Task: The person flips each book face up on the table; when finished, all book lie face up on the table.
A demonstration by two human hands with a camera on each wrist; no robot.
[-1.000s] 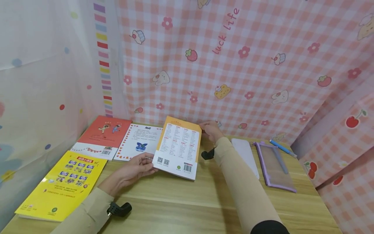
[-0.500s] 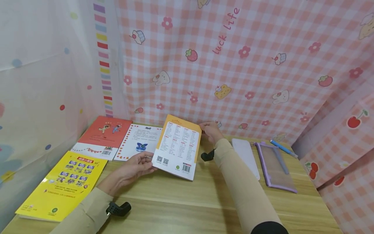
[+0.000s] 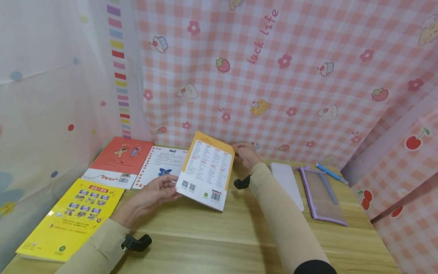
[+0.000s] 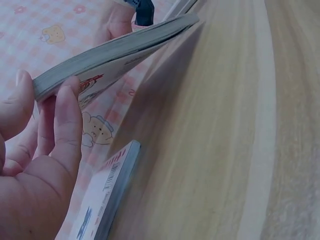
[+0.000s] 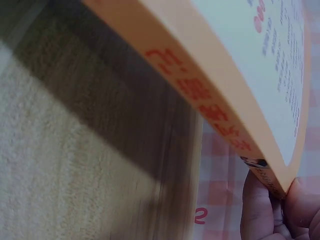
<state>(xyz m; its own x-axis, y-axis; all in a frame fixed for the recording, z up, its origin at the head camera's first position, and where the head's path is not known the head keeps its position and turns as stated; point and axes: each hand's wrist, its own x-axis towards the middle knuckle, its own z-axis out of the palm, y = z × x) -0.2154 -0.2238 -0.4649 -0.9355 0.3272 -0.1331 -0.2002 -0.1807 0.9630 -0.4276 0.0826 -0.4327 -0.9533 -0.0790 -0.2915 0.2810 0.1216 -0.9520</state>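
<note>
An orange-and-white paperback book (image 3: 206,172) is held tilted above the table, back cover with printed lists and a barcode facing up. My left hand (image 3: 154,198) pinches its lower left corner, thumb on top and fingers beneath, as the left wrist view shows with the book's page edges (image 4: 115,52). My right hand (image 3: 247,155) pinches the upper right corner; in the right wrist view its thumb and fingers grip the end of the orange spine (image 5: 200,100). Partly behind the held book lies a white book (image 3: 161,161) with a blue butterfly-like picture.
A red-and-white book (image 3: 124,156) lies at the back left, and a yellow book (image 3: 73,220) in front of it. On the right are a pale flat case (image 3: 285,182), a purple-edged mesh pouch (image 3: 321,196) and a blue pen (image 3: 331,174). A checked curtain (image 3: 239,83) hangs behind.
The book's near end has shifted slightly left and its far end has risen a little, both hands keeping hold. The whole head view has moved very slightly.
</note>
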